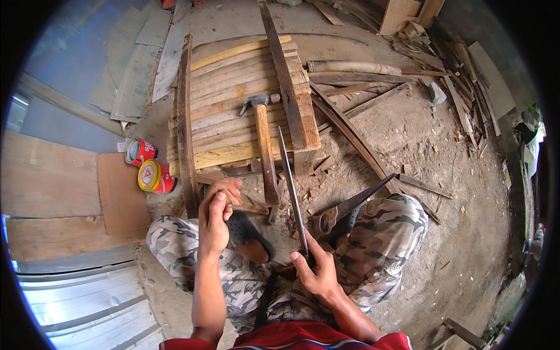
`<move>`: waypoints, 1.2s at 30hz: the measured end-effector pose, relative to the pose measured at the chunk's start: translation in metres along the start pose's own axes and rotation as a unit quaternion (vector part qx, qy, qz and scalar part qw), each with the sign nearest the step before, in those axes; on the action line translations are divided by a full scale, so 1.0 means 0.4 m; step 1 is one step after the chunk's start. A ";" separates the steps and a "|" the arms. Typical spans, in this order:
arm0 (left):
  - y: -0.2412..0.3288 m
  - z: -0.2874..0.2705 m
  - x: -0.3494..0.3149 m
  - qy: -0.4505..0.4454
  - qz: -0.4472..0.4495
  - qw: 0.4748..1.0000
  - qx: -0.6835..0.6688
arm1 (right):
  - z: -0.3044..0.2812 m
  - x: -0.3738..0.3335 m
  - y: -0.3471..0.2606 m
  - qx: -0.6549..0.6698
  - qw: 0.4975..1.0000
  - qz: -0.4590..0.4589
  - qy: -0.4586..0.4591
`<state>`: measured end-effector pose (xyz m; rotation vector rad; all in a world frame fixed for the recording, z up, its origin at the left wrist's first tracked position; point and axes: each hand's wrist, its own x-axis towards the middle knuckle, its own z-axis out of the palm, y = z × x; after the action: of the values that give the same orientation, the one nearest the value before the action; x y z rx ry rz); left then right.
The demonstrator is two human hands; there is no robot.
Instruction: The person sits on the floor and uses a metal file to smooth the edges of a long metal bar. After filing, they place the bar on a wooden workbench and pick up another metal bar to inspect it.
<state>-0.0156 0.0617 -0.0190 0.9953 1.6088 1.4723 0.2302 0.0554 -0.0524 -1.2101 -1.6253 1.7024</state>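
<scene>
My right hand (315, 273) grips the handle of a long thin metal blade (290, 186) that points up and away from me toward a slatted wooden panel (233, 111). My left hand (214, 219) is curled around a small piece of wood (248, 204) just above my left knee. I squat in camouflage trousers and black sandals (251, 236). A hammer with a wooden handle (265, 151) lies on the panel, its head (256, 100) at the far end. A hand saw (350, 204) lies on the dirt by my right foot.
Two red and yellow cans (150, 166) lie on their sides at the left beside plywood sheets (52, 181). Corrugated metal (81, 303) is at the lower left. Loose planks, a bamboo pole (350, 67) and wood scraps litter the dirt at the right.
</scene>
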 end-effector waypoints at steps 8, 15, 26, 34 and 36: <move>0.003 -0.012 0.050 0.030 -0.004 0.999 0.024 | 0.000 -0.004 0.032 0.032 0.999 0.015 0.004; 0.003 -0.015 0.055 0.060 0.008 0.998 -0.016 | 0.007 -0.008 0.045 0.039 0.999 -0.004 0.000; -0.006 -0.044 0.024 0.097 0.034 0.993 -0.049 | 0.005 -0.014 0.036 0.015 1.000 -0.006 -0.027; -0.033 -0.016 -0.148 0.140 0.013 0.969 -0.202 | -0.008 -0.034 -0.006 -0.015 0.986 -0.088 -0.138; -0.057 -0.020 -0.193 0.138 0.036 0.975 -0.168 | 0.003 -0.044 -0.026 -0.018 0.978 -0.142 -0.151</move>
<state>0.0092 -0.0124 -0.0401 0.6844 1.4507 1.9241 0.2354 0.0418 -0.0381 -0.7117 -1.9080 1.7372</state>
